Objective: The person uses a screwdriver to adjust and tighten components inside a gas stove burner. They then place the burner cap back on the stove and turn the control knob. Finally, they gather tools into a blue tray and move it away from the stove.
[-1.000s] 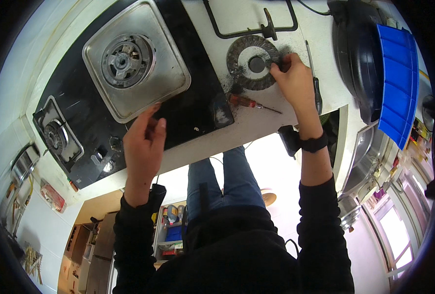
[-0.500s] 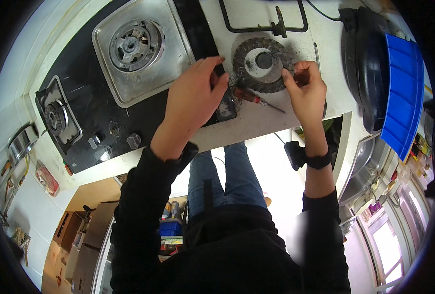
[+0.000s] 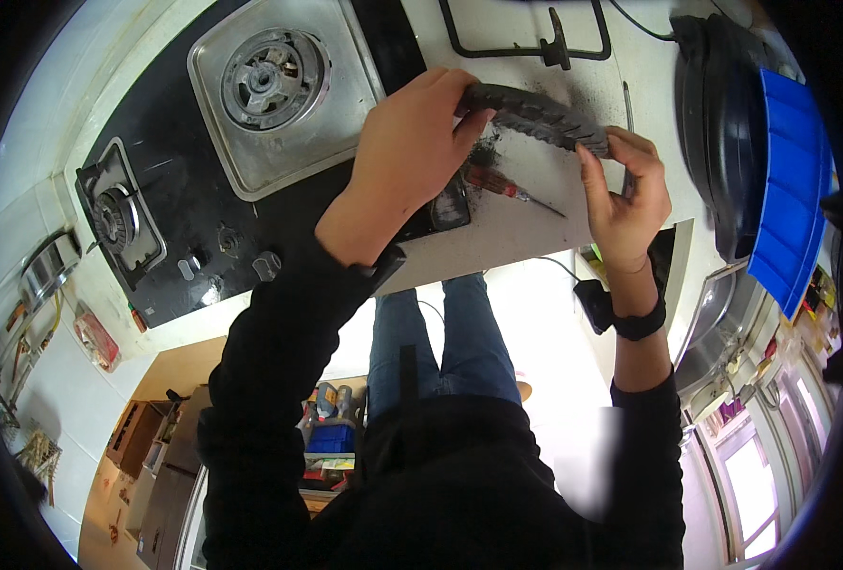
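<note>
A dark, toothed burner ring (image 3: pixel 540 116) is tipped up on edge above the white counter, its toothed rim showing. My left hand (image 3: pixel 407 152) grips its left end between thumb and fingers. At the opposite end my right hand (image 3: pixel 633 195) pinches the rim, thumb on the near side. Below the ring lies a screwdriver (image 3: pixel 491 181) with a red handle, its thin shaft pointing right. Black crumbs of soot are scattered on the counter around it.
On the left is a black glass hob (image 3: pixel 179 218) with a large exposed burner (image 3: pixel 274 78). A black pan support (image 3: pixel 556 52) lies beyond the ring. To the right stand a black appliance (image 3: pixel 725 133) and a blue plastic tray (image 3: pixel 790 190). Another thin tool (image 3: pixel 628 104) lies beside my right hand.
The burner ring lay flat on the counter between my hands. Both hands have closed on its sides and tilted it up off the surface.
</note>
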`<state>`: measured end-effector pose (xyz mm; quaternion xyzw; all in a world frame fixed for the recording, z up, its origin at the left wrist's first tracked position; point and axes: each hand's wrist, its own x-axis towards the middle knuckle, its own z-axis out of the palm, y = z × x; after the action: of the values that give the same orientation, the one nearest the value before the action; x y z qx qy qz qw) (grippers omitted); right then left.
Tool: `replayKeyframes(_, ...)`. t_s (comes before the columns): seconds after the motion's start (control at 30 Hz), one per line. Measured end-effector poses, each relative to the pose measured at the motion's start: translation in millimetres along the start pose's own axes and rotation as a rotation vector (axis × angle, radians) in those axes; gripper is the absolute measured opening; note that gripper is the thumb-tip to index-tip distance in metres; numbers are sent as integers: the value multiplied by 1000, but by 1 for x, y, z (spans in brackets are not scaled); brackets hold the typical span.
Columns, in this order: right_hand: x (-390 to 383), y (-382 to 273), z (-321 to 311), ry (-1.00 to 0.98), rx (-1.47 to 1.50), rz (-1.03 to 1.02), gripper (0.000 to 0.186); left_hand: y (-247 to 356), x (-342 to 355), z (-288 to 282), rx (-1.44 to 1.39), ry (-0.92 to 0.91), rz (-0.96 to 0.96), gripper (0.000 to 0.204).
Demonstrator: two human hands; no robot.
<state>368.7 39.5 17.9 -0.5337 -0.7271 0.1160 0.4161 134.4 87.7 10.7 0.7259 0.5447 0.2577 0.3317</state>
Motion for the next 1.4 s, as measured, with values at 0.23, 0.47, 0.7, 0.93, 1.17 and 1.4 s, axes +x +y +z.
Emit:
replayKeyframes(0.23, 19, -55, 51, -214, 420, 620, 22, -14, -47, -63, 48, 23, -243, 26)
replayKeyframes(0.47, 55, -104, 124, -496, 385, 528, 30, -53, -87, -127, -192, 200, -488, 33)
replayKeyframes(0.7, 40, -145, 151, -591, 364, 602, 34, -74, -117, -156, -155, 145, -591, 21)
replayKeyframes(0.93, 80, -137, 182, -504, 91, 355, 31, -105, -81, -165, 75, 229, -344, 24)
replayKeyframes(1.17, 120, -119, 215, -387, -110, 137, 29, -134, -31, -163, 289, 182, -350, 32)
replayKeyframes(1.4, 121, -108, 228, -426, -235, 68, 30, -145, -25, -153, 401, 146, -360, 33)
